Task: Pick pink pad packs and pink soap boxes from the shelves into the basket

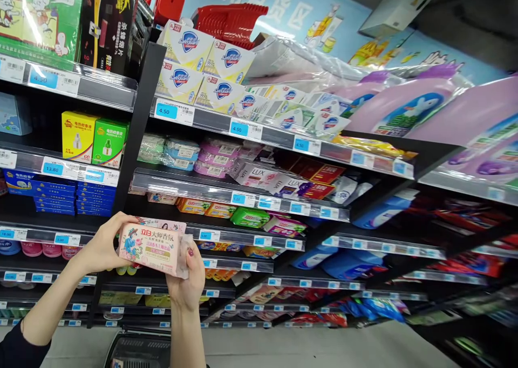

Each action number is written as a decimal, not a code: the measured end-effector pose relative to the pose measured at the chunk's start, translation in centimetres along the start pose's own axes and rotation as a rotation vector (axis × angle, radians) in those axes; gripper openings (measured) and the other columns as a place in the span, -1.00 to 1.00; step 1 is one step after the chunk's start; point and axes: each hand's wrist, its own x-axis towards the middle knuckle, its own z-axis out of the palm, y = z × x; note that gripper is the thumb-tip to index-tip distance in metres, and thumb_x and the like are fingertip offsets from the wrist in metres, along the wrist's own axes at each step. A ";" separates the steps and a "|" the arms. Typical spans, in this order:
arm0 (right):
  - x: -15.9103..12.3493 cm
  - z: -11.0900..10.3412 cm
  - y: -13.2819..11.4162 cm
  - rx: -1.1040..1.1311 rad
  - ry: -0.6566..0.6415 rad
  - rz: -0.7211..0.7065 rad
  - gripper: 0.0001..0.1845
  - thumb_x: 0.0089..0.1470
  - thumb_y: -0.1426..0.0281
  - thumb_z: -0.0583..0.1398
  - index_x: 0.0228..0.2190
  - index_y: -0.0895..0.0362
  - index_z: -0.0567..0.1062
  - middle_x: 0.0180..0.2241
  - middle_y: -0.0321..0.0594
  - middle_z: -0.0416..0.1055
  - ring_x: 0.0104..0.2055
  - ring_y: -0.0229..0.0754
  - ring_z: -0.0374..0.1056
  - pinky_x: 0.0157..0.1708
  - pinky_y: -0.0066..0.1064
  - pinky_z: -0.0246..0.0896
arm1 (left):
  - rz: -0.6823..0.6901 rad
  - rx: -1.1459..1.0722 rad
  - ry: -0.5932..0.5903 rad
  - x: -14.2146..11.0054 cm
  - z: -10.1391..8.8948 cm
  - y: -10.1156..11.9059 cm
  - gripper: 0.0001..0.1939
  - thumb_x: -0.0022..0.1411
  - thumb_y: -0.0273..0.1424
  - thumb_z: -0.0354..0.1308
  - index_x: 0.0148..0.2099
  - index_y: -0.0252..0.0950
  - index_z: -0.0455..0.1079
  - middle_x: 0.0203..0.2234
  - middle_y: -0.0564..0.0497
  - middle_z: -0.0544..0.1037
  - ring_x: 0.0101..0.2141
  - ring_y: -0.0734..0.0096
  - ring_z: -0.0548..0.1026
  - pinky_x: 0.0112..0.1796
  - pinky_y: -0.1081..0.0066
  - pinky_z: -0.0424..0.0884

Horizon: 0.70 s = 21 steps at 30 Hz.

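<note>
A pink wrapped pack of laundry soap (156,248) with a blue-dressed figure and flowers printed on it is held up in front of the shelves. My left hand (108,244) grips its left end, thumb below and fingers above. Around the right end, where clear wrapping crinkles, my right hand (189,271) is closed; a dark red nail shows. Another pink edge with a printed head shows behind the pack's top; I cannot tell whether it is a second bar. Just behind, orange soap packs (193,206) and a green soap pack (250,217) lie on a shelf.
White Safeguard boxes (188,47) are stacked upper centre, above LUX boxes (259,176). Large purple bottles (416,101) stand at right. Yellow and green boxes (76,136) sit at left. A black basket (140,352) is on the floor below my hands.
</note>
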 end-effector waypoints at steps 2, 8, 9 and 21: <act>0.1 0.1 -0.3 -0.095 -0.075 -0.002 -0.68 -0.11 0.17 0.35 -0.36 0.11 0.51 -0.31 -0.19 0.51 -0.29 -0.14 0.41 -0.31 -0.38 0.30 | -0.021 0.138 -0.059 0.2 0.0 -0.1 -0.32 0.00 -0.51 0.35 0.14 -0.14 0.19 0.00 -0.01 0.34 -0.01 0.30 0.40 -0.04 0.39 0.37; 0.2 0.6 -0.9 -0.292 -0.247 -0.090 -0.57 0.02 0.07 0.27 -0.58 0.10 0.29 -0.56 -0.38 0.13 -0.50 -0.31 0.03 -0.47 -0.49 0.02 | -0.044 0.242 -0.082 0.6 1.2 -0.6 -0.36 -0.03 -0.61 0.27 0.11 -0.22 0.22 0.03 -0.03 0.40 0.05 0.30 0.39 0.05 0.35 0.33; 0.1 0.7 -0.9 -0.324 -0.268 -0.099 -0.56 0.04 0.06 0.25 -0.58 0.10 0.28 -0.55 -0.38 0.12 -0.50 -0.31 0.00 -0.46 -0.48 0.00 | -0.056 0.249 -0.081 0.6 1.3 -0.7 -0.36 -0.03 -0.61 0.28 0.11 -0.23 0.23 0.03 -0.03 0.41 0.05 0.29 0.40 0.06 0.34 0.33; 0.8 0.0 -1.9 -0.492 -0.310 -0.108 -0.53 0.11 0.04 0.18 -0.59 0.09 0.20 -0.58 -0.41 0.01 -0.52 -0.31 -0.10 -0.51 -0.45 -0.12 | -0.109 0.244 -0.065 0.3 3.0 -2.1 -0.33 -0.15 -0.58 0.35 0.07 -0.24 0.30 -0.05 -0.02 0.50 -0.07 0.26 0.50 -0.07 0.34 0.43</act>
